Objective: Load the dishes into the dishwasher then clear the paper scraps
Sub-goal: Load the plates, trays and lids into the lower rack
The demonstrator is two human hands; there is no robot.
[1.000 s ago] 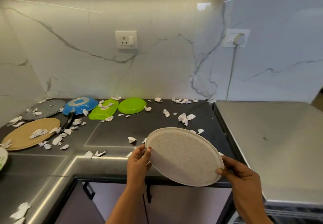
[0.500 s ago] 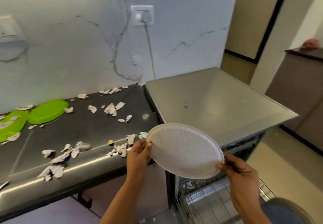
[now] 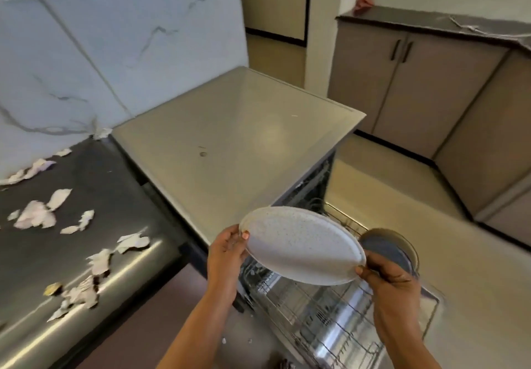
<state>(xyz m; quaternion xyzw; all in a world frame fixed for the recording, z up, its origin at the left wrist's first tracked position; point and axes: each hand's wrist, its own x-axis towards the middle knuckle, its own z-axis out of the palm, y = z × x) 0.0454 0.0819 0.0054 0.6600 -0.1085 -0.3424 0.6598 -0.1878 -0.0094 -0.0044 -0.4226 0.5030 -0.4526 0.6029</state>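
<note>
Above pulled-out rack (image 3: 324, 319): left hand (image 3: 227, 250), right hand (image 3: 388, 282) pinch speckled plate (image 3: 301, 249) at opposite rims. You tip it upright, slot between tines, clear of blue dish (image 3: 388, 249).

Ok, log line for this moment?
left hand: grips plate rim | right hand: grips opposite rim | plate: tilted, above rack | rack: pulled out, grey dish standing in it | scraps: on counter

A grey dish (image 3: 386, 246) sat half hidden behind the speckled plate (image 3: 301, 249); the paper scraps (image 3: 37, 214) were motion-blurred.
</note>
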